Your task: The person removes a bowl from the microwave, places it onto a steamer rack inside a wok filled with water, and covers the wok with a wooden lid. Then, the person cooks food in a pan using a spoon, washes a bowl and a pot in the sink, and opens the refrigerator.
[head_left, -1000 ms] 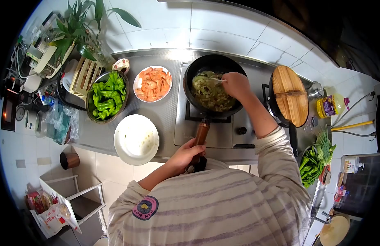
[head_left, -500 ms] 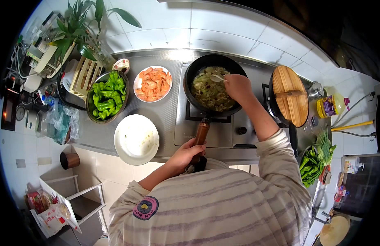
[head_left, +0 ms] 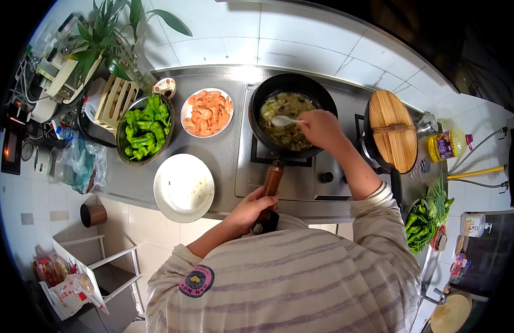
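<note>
My left hand (head_left: pixel 252 210) is wrapped round the brown wooden handle (head_left: pixel 273 180) of a black frying pan (head_left: pixel 324 99) on the stove. A white spoon (head_left: pixel 285 120) is gripped in my right hand (head_left: pixel 320 129) over the pan, its bowl low above the food. Chopped, pale green and brown food (head_left: pixel 293 105) in a wet sauce covers the pan's bottom. Left of the stove, a white bowl (head_left: pixel 169 205) with bits of residue stands near the counter's front edge. Behind it are a plate of cooked shrimp (head_left: pixel 206 113) and a bowl of green peppers (head_left: pixel 148 132).
A second pan with a wooden lid (head_left: pixel 394 130) stands on the right burner. Beyond it are an oil bottle (head_left: pixel 446 145) and green vegetables (head_left: pixel 420 226). A slatted holder (head_left: pixel 116 105), a small patterned dish (head_left: pixel 165 87) and a leafy plant (head_left: pixel 110 41) occupy the back left.
My right hand has drawn the spoon nearer to me and slightly left, from the back of the pan towards its middle. The spoon's bowl now shows. My left hand keeps its hold.
</note>
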`<control>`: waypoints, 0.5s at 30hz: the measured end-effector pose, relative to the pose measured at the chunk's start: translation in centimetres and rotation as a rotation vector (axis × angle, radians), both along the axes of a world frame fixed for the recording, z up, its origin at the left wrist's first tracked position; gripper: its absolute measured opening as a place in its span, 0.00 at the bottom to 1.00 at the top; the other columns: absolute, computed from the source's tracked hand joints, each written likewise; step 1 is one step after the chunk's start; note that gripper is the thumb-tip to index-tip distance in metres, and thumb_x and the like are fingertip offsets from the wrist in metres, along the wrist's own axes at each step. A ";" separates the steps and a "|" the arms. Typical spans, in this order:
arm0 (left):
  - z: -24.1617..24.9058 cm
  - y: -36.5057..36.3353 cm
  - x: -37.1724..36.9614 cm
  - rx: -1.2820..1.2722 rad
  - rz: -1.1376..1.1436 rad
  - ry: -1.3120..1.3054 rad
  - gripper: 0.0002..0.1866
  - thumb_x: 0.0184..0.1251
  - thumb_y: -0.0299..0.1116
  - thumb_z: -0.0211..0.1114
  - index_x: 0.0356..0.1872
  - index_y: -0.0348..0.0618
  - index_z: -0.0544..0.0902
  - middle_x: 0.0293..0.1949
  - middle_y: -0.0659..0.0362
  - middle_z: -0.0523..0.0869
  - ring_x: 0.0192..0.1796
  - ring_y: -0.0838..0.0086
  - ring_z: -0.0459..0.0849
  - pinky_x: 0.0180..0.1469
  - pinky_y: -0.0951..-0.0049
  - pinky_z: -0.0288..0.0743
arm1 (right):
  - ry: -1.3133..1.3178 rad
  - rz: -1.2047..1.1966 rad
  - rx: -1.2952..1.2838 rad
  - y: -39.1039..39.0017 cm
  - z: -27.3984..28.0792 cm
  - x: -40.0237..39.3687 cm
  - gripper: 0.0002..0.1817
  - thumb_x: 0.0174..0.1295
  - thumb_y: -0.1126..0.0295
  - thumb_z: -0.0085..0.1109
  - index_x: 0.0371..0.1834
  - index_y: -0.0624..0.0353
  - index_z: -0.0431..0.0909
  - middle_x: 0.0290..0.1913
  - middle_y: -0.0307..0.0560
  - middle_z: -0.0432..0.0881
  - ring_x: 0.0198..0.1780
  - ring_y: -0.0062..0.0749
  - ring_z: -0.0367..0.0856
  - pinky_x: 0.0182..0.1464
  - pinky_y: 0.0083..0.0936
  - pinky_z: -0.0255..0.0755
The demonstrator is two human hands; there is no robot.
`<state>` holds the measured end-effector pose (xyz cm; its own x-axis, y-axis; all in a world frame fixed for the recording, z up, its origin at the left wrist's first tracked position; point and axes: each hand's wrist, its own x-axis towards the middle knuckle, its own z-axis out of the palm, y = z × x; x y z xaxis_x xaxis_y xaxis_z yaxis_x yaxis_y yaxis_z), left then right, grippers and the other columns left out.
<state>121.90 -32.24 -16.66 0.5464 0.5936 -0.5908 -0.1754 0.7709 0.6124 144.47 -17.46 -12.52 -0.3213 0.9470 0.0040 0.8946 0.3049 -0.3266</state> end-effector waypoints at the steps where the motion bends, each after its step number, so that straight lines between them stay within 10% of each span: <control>1: 0.0 0.0 0.0 -0.001 0.000 0.000 0.19 0.65 0.35 0.58 0.54 0.37 0.71 0.32 0.63 0.77 0.37 0.80 0.75 0.40 0.82 0.67 | 0.000 0.000 -0.001 -0.2 -0.5 -0.3 0.09 0.56 0.64 0.53 0.29 0.56 0.81 0.28 0.52 0.81 0.35 0.49 0.80 0.39 0.42 0.74; 15: 0.2 -0.2 0.1 -0.005 0.015 -0.009 0.20 0.64 0.37 0.59 0.55 0.40 0.72 0.31 0.64 0.76 0.35 0.82 0.73 0.34 0.84 0.64 | -0.122 -0.229 0.204 4.8 -2.8 1.8 0.11 0.61 0.64 0.51 0.29 0.56 0.80 0.31 0.48 0.81 0.35 0.46 0.80 0.37 0.42 0.74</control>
<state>122.01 -32.41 -16.51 0.5425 0.5987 -0.5893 -0.1924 0.7714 0.6066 146.29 -12.69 -15.37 -0.1100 0.9783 0.1756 0.9762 0.1396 -0.1658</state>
